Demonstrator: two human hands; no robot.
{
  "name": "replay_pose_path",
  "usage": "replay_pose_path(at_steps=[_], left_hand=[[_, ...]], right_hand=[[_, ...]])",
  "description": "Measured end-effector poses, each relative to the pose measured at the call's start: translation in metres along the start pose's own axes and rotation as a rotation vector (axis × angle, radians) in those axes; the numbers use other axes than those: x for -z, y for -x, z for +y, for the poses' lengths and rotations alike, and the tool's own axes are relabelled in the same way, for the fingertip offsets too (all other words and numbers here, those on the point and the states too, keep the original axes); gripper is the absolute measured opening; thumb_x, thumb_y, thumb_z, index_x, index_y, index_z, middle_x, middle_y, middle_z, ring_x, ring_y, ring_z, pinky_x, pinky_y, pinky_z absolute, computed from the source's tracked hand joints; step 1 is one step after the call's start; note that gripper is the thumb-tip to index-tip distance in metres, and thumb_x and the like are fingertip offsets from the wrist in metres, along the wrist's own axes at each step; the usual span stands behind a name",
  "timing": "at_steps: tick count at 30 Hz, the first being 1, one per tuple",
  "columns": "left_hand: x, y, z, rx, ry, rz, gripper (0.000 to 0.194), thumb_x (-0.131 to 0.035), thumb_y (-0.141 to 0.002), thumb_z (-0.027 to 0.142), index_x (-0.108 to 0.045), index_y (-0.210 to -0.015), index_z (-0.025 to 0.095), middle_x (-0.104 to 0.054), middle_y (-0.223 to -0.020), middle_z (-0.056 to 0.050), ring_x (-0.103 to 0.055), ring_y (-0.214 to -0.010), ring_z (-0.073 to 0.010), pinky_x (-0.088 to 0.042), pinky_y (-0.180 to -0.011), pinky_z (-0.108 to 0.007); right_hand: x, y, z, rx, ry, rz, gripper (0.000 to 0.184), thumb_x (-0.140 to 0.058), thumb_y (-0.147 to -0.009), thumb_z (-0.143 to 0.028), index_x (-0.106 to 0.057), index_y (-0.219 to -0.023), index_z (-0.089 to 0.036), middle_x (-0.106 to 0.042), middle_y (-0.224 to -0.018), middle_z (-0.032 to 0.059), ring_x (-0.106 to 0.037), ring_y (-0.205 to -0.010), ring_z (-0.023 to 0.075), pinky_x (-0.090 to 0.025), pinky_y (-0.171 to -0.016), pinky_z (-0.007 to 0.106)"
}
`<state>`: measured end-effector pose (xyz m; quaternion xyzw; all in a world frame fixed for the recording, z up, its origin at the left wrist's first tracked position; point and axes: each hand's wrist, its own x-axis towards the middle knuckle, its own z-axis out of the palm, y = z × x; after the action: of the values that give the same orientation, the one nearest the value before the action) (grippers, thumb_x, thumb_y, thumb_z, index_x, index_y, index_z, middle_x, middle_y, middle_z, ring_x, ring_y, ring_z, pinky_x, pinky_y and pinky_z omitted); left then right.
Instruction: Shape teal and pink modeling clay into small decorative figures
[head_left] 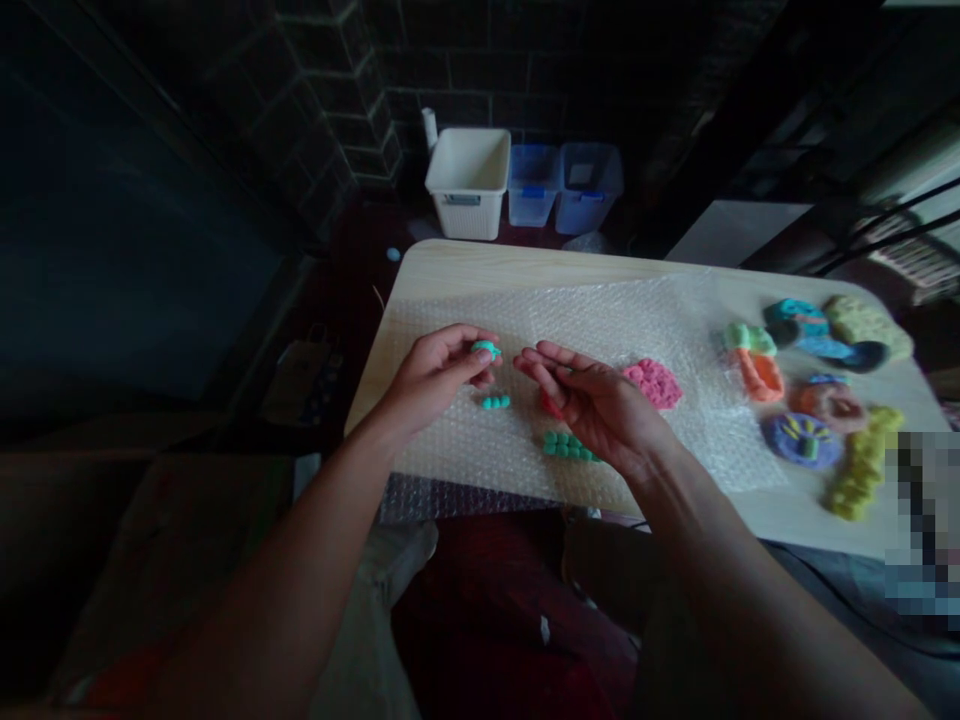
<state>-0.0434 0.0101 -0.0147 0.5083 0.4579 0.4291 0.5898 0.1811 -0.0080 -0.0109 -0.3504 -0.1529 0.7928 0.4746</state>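
My left hand [442, 365] pinches a small lump of teal modelling clay [486, 349] between thumb and fingers, above a sheet of bubble wrap [600, 315]. My right hand [592, 395] is turned palm up with its fingers stretched out and apart, and I see nothing held in it. Below the left hand lies a short row of teal clay balls [496, 402]. A block of green clay balls [568, 446] rests under the right hand, which partly covers it and a red clay piece [551, 403]. Right of that hand is a pink bumpy clay piece [652, 384].
Several coloured clay shapes stand at the table's right, among them an orange and green piece [759, 375], a purple disc [802, 441] and a yellow strip [866, 465]. Beyond the table [442, 262], a white bin [469, 185] and two blue-tinted bins [589, 190] stand on the floor.
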Motion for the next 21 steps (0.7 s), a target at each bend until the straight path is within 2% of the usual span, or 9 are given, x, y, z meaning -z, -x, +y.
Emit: replay_pose_path(at_steps=[3,5,6,8,10,13,16,17,21], left_hand=[[0.001,-0.001,-0.001,-0.007,0.013,-0.007,0.029,-0.081,-0.087,0.032,-0.073,-0.109,0.015,-0.075,-0.091,-0.005,-0.069,-0.073,-0.0136,-0.056,-0.071,-0.028],[0.001,-0.002,-0.003,0.002,0.027,-0.009,0.026,-0.079,-0.088,0.029,-0.072,-0.108,0.015,-0.075,-0.093,-0.005,-0.069,-0.074,-0.0131,-0.056,-0.071,-0.027],[0.0,-0.002,-0.003,0.012,0.039,-0.009,0.025,-0.079,-0.088,0.028,-0.072,-0.108,0.015,-0.075,-0.095,-0.006,-0.069,-0.074,-0.0128,-0.056,-0.07,-0.027],[0.0,-0.002,-0.003,0.028,0.06,-0.01,0.023,-0.077,-0.09,0.026,-0.071,-0.109,0.015,-0.076,-0.097,-0.007,-0.069,-0.075,-0.0125,-0.056,-0.071,-0.026],[-0.001,-0.002,-0.002,0.036,0.069,-0.012,0.021,-0.076,-0.091,0.023,-0.071,-0.109,0.014,-0.076,-0.096,-0.007,-0.069,-0.075,-0.0125,-0.056,-0.07,-0.026],[-0.001,-0.001,0.0,0.034,0.073,-0.013,0.019,-0.075,-0.092,0.021,-0.071,-0.109,0.014,-0.077,-0.096,-0.007,-0.069,-0.075,-0.0127,-0.056,-0.07,-0.026],[-0.001,0.001,0.0,0.023,0.081,-0.017,0.021,-0.077,-0.091,0.023,-0.071,-0.109,0.014,-0.077,-0.095,-0.007,-0.069,-0.075,-0.0128,-0.056,-0.07,-0.026],[-0.001,0.003,0.0,0.02,0.084,-0.021,0.022,-0.078,-0.091,0.024,-0.071,-0.109,0.014,-0.077,-0.095,-0.007,-0.069,-0.075,-0.0128,-0.056,-0.07,-0.026],[-0.004,0.011,0.0,0.027,0.08,-0.075,0.027,-0.079,-0.091,0.029,-0.071,-0.113,0.015,-0.077,-0.098,-0.009,-0.071,-0.077,-0.0135,-0.057,-0.073,-0.027]], right_hand=[[-0.002,0.003,0.0,0.05,0.007,0.055,0.017,-0.063,-0.098,-0.005,-0.073,-0.107,-0.016,-0.084,-0.099,0.0095,-0.084,-0.086,0.015,-0.068,-0.071,0.016],[-0.003,0.006,-0.002,0.038,0.055,0.085,0.005,-0.071,-0.101,-0.022,-0.073,-0.099,-0.017,-0.077,-0.072,0.0024,-0.072,-0.054,0.0105,-0.056,-0.044,0.011],[-0.004,0.007,-0.003,0.035,0.079,0.071,0.015,-0.073,-0.101,-0.031,-0.072,-0.093,-0.019,-0.069,-0.059,-0.0025,-0.059,-0.039,0.0084,-0.043,-0.032,0.012],[-0.007,0.008,-0.006,-0.005,0.118,0.001,0.032,-0.071,-0.101,-0.043,-0.068,-0.078,-0.021,-0.048,-0.043,-0.0082,-0.034,-0.027,0.0067,-0.025,-0.025,0.017],[-0.01,0.008,-0.007,-0.04,0.121,-0.038,0.04,-0.068,-0.1,-0.042,-0.06,-0.065,-0.022,-0.035,-0.04,-0.0089,-0.024,-0.03,0.0068,-0.023,-0.027,0.019],[-0.012,0.007,-0.006,-0.066,0.084,0.0,0.031,-0.067,-0.089,-0.028,-0.055,-0.06,-0.022,-0.032,-0.048,-0.0067,-0.029,-0.04,0.0089,-0.031,-0.035,0.021],[-0.011,0.004,-0.002,-0.082,0.052,0.046,0.009,-0.065,-0.078,-0.017,-0.061,-0.071,-0.021,-0.044,-0.058,-0.003,-0.04,-0.049,0.0114,-0.039,-0.042,0.022],[-0.011,0.003,0.0,-0.061,0.05,0.065,0.008,-0.065,-0.075,-0.012,-0.063,-0.075,-0.021,-0.05,-0.063,-0.0014,-0.043,-0.051,0.0119,-0.041,-0.045,0.022],[-0.009,0.0,0.008,0.06,0.102,0.102,0.029,-0.068,-0.068,0.001,-0.068,-0.087,-0.022,-0.07,-0.085,0.0017,-0.058,-0.064,0.0133,-0.05,-0.055,0.023]])
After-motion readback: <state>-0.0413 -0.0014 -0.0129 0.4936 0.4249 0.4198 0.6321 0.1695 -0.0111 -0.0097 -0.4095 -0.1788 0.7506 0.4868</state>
